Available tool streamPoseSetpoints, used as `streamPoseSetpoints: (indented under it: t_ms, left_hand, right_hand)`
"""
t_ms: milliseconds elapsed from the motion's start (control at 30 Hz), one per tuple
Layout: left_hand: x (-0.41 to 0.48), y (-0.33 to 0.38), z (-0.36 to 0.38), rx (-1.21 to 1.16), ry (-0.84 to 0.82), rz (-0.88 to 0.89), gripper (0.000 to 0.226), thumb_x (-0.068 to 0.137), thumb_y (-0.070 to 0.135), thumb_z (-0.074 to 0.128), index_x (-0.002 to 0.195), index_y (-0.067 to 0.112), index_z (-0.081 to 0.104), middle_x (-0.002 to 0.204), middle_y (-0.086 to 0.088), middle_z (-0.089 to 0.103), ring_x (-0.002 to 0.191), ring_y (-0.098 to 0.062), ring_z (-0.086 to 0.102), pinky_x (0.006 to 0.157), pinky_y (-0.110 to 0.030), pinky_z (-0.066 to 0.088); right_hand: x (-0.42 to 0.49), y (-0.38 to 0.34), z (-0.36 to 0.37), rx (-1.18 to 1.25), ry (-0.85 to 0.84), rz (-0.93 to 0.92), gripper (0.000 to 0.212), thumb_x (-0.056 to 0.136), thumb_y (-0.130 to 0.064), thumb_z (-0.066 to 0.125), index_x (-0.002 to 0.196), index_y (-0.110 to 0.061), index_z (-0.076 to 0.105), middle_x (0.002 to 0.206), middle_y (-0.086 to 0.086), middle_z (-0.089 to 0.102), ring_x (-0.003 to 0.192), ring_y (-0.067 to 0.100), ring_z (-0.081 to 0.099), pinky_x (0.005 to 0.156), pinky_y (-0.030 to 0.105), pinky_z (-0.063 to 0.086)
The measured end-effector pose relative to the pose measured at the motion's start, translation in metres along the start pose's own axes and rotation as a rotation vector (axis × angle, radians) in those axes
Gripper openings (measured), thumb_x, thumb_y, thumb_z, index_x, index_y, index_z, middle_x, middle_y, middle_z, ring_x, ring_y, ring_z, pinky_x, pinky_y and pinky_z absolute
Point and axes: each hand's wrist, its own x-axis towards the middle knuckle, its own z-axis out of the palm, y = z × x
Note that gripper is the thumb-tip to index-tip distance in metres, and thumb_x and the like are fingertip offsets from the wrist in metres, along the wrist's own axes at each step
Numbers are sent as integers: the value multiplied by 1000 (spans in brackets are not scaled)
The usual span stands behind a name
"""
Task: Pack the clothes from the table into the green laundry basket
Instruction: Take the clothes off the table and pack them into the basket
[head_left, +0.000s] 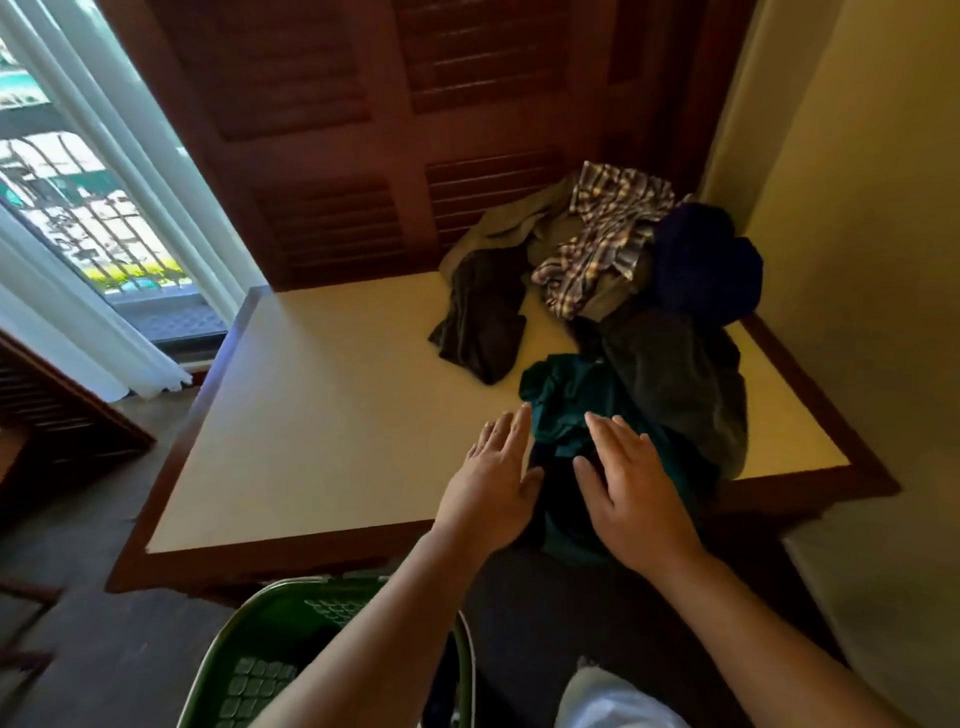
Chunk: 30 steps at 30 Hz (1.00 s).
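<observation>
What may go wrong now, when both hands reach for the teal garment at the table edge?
The teal garment already hangs over the table edge, right of the green basket; it may slide to the floor. The dark grey garment lies against it and may be dragged off too.

crumpled clothes (613, 291) heaped on the table's (322, 415) far right; green basket (270, 670) on the floor below its near edge.
</observation>
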Motion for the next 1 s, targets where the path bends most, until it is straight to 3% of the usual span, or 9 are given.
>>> streamPoseSetpoints:
  t_ms: [133, 233, 367, 500, 600, 700, 800, 900, 1000]
  left_hand:
    - [47, 12, 16, 21, -49, 11, 82, 105, 42, 49, 165, 33, -7, 174, 2, 4, 160, -22, 7, 125, -46, 30]
    - [83, 21, 27, 22, -94, -53, 84, 104, 43, 50, 164, 36, -8, 174, 2, 3, 159, -23, 12, 122, -47, 35]
    - [117, 26, 35, 56, -138, -114, 81, 106, 34, 49, 164, 33, -8, 174, 0, 1, 158, -27, 18, 120, -46, 38]
    - [132, 22, 36, 66, -138, -167, 80, 106, 28, 50, 165, 32, -5, 174, 1, 3, 154, -28, 30, 110, -43, 47]
    - [137, 13, 36, 75, -136, -199, 78, 106, 26, 48, 165, 30, -3, 174, 1, 6, 151, -29, 37, 108, -43, 49]
    - [135, 0, 34, 76, -116, -226, 76, 106, 22, 48, 166, 28, 1, 174, 3, 9, 146, -29, 44, 104, -40, 50]
    - [132, -10, 32, 2, -39, -269, 70, 107, 22, 46, 166, 28, 9, 172, 3, 16, 143, -29, 48, 103, -38, 49]
    - [134, -19, 30, -108, 91, -348, 65, 106, 16, 48, 164, 27, 20, 165, -4, 35, 140, -32, 49, 100, -37, 47]
    - [143, -25, 27, -217, 186, -373, 61, 103, 11, 48, 159, 30, 31, 153, -9, 50, 131, -35, 56, 92, -37, 48]
  right_hand:
    - [21, 38, -12, 66, -67, 19, 58, 107, -43, 35, 160, -21, 23, 165, -10, 21, 150, -4, 3, 119, 15, 2]
    - [49, 71, -11, 82, -193, -1, 59, 107, -43, 37, 160, -21, 22, 165, -9, 21, 146, -8, 3, 115, 12, 7]
    - [99, 103, 5, -43, -342, -98, 75, 103, -51, 42, 162, -16, 10, 169, -2, 8, 154, 7, -4, 121, 22, 7]
    - [140, 123, 20, -314, -466, -230, 95, 94, -64, 49, 161, -25, -5, 168, 3, -13, 154, 25, -16, 126, 46, 8]
    - [155, 132, 34, -488, -459, -257, 80, 92, -62, 55, 158, -32, 21, 169, 9, -1, 154, 36, -7, 124, 51, 9]
    - [155, 131, 44, -471, -357, -240, 41, 99, -39, 55, 138, -28, 49, 154, 7, 42, 150, 35, 24, 123, 49, 14]
    - [152, 118, 39, -200, -211, -172, 28, 101, -36, 51, 126, -24, 52, 120, 0, 64, 117, 25, 61, 111, 43, 34]
    - [145, 91, 18, 227, -1, -72, 23, 101, -37, 52, 117, -20, 55, 102, -1, 68, 90, 21, 67, 77, 38, 53]
    - [145, 68, -9, 423, 217, -50, 29, 102, -42, 47, 119, -19, 55, 104, -4, 68, 94, 13, 66, 78, 28, 55]
